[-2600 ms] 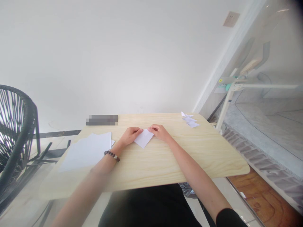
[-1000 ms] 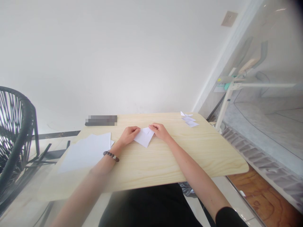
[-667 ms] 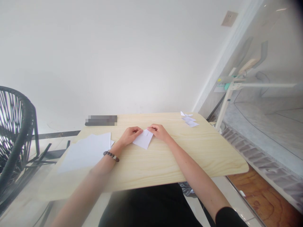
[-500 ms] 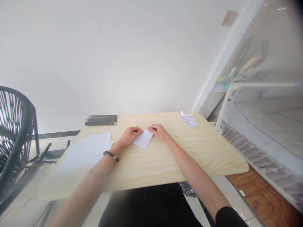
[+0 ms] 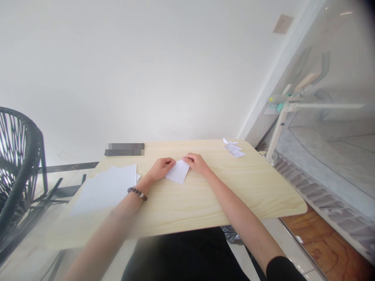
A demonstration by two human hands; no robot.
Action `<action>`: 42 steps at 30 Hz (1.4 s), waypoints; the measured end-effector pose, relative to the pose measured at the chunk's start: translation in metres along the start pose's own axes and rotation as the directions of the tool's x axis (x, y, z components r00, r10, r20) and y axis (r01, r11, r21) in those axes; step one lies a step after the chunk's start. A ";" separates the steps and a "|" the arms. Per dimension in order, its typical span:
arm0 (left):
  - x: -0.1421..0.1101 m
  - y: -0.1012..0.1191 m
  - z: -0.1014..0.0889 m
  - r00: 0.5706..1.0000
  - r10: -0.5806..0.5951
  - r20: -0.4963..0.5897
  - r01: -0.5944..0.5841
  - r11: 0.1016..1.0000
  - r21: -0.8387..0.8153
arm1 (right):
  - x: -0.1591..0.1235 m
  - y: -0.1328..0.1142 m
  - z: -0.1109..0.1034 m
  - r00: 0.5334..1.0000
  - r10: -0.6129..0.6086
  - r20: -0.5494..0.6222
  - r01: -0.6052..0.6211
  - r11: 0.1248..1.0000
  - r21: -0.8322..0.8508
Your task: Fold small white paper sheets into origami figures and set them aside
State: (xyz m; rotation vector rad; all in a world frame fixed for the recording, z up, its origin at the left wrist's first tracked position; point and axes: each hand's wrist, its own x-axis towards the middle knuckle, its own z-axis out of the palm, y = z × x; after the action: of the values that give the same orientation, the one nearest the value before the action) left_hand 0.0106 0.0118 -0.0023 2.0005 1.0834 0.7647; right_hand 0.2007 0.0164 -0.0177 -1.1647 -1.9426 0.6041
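A small white piece of paper (image 5: 178, 172) lies between my hands over the middle of the table, with a faint crease or mark near its upper part. My left hand (image 5: 160, 168), with a beaded bracelet on the wrist, pinches its upper left edge between thumb and fingers. At the upper right corner, the thumb and fingers of my right hand (image 5: 197, 162) are closed on the same paper. Larger white sheets (image 5: 108, 187) are spread to the left of my left forearm. Several small folded paper pieces (image 5: 234, 149) lie in a row at the far right.
The pale wooden table (image 5: 234, 207) stands against a white wall. A dark, pixelated object (image 5: 125, 149) lies at its back left. On the left is a dark woven chair (image 5: 32, 136); to the right, a white metal frame (image 5: 277, 134) stands past the table's edge.
The paper has turned very slightly between my fingers, its lower corner shifting a little to the right. Both hands keep their pinch; the view has moved slightly.
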 end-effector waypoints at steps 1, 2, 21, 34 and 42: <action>0.000 0.000 0.000 1.000 -0.004 0.002 0.004 1.000 0.001 | 0.000 0.000 0.000 1.000 -0.004 0.002 0.004 1.000 -0.002; 0.000 0.000 0.000 1.000 -0.010 0.001 0.010 1.000 0.004 | 0.000 0.000 0.000 1.000 -0.005 0.003 0.005 1.000 -0.001; 0.001 -0.005 0.002 0.997 0.077 -0.029 -0.079 0.995 -0.053 | 0.002 0.007 -0.001 0.998 0.011 -0.055 -0.014 0.998 -0.059; 0.004 -0.013 0.000 0.991 0.130 -0.011 -0.128 0.983 0.130 | 0.003 0.023 -0.001 0.991 0.036 -0.128 -0.052 0.991 -0.125; 0.008 -0.023 0.001 0.984 0.157 -0.085 -0.124 0.943 0.310 | 0.001 0.017 -0.004 0.991 -0.114 -0.072 0.097 0.973 -0.212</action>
State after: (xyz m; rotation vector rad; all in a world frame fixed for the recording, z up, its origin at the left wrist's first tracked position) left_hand 0.0051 0.0276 -0.0196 2.3400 1.1890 0.8290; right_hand 0.2121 0.0249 -0.0271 -1.1843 -2.0168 0.2960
